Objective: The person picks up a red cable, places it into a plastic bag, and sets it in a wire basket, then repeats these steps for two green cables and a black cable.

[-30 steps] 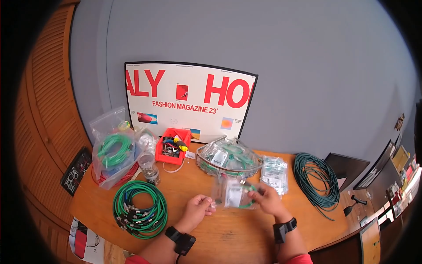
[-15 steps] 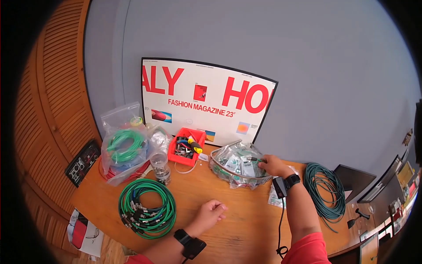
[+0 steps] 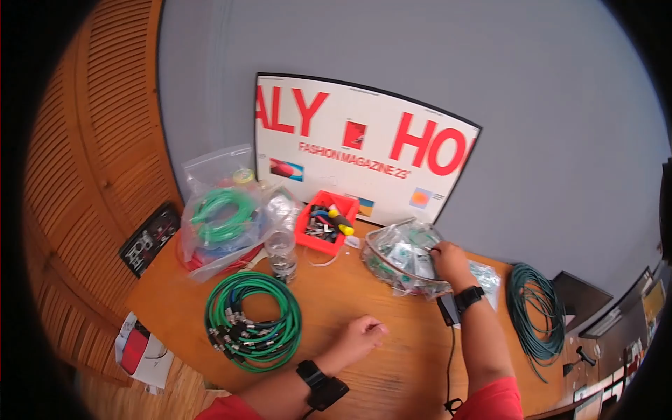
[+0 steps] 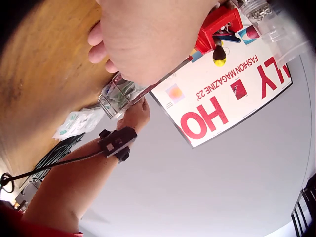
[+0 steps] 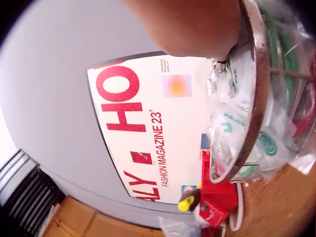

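My right hand [image 3: 451, 264] reaches over the right side of a wire-rimmed basket [image 5: 260, 94] filled with clear bags of green cable. A white-labelled bag [image 3: 423, 263] lies just below its fingers. In the right wrist view, a small metal connector [image 5: 220, 65] shows beside that hand. The fingertips are hidden, so I cannot tell whether they grip it. My left hand [image 3: 360, 339] hovers low over the front of the table, loosely curled and holding nothing. To its left lies a coil of green cables [image 3: 292, 318] with metal connectors.
A red bin [image 3: 318, 243] of tools, a clear jar [image 3: 281, 255] and a bag of green cable [image 3: 224, 215] stand at the back left. Flat clear packets [image 3: 488, 276] and a dark green cable coil [image 3: 516, 308] lie right. A monitor [image 3: 364, 189] stands behind.
The right hand has carried a clear bagged cable from in front of me to the basket, and now sits lower among its bags. The left hand stays near the front. The head view has shifted.
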